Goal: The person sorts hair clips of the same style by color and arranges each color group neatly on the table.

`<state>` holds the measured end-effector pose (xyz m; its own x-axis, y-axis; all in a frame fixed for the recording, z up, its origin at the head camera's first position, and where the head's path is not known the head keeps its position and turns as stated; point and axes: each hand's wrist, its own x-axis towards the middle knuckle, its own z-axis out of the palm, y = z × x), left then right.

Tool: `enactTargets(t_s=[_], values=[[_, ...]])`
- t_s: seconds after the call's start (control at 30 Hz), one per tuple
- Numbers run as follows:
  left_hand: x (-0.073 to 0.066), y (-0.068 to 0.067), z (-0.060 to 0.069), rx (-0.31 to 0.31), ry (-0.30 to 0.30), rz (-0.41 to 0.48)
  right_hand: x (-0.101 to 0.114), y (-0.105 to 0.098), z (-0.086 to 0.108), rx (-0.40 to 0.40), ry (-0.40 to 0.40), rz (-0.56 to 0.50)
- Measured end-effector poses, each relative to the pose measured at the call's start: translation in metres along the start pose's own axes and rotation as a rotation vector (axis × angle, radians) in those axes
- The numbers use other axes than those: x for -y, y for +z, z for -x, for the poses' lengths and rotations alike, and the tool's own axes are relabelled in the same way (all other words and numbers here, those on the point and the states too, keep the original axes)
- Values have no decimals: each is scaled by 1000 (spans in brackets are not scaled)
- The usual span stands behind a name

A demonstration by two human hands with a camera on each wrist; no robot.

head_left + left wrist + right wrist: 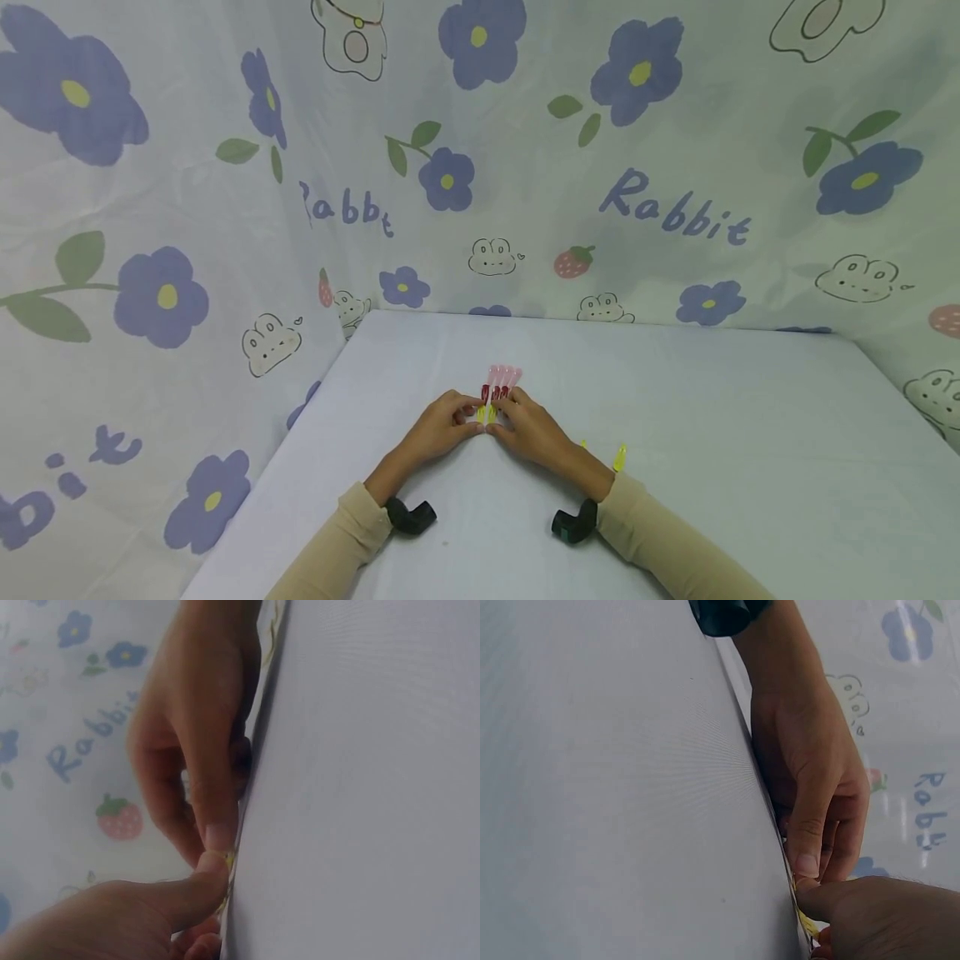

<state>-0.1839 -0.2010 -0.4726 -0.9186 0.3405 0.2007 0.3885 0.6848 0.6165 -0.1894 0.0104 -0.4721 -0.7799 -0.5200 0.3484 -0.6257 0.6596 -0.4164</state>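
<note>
Several pink hair clips (504, 373) lie side by side in a fanned row on the white table. Just below them come red hair clips (496, 392), partly covered by fingers. Nearest me, two yellow hair clips (492, 414) sit between the hands. My left hand (442, 425) has thumb and index finger at the ends of the left yellow clip, pinching it. Its neighbour is held likewise by my right hand (534, 429). In the left wrist view the thumb of the left hand (127, 907) meets the fingertips of the right hand (195, 727), with a bit of yellow showing between.
Beside my right forearm lies a yellow clip (619, 457); another yellow piece (583, 444) is mostly hidden behind that arm. Dark wrist devices (411, 517) are worn on both wrists. A printed curtain (525, 167) hangs behind and left of the table (712, 400).
</note>
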Motion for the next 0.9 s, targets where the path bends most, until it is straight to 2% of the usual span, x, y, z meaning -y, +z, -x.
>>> enactTargets(t_s=[0.53, 0.77, 0.9], values=[[-4, -1, 0, -12, -18, 20, -2, 2, -1, -14, -10, 11], [-1, -1, 1, -12, 1, 27, -1, 1, 0, -7, 0, 2], [2, 0, 1, -26, 58, 9, -1, 1, -1, -1, -1, 10]])
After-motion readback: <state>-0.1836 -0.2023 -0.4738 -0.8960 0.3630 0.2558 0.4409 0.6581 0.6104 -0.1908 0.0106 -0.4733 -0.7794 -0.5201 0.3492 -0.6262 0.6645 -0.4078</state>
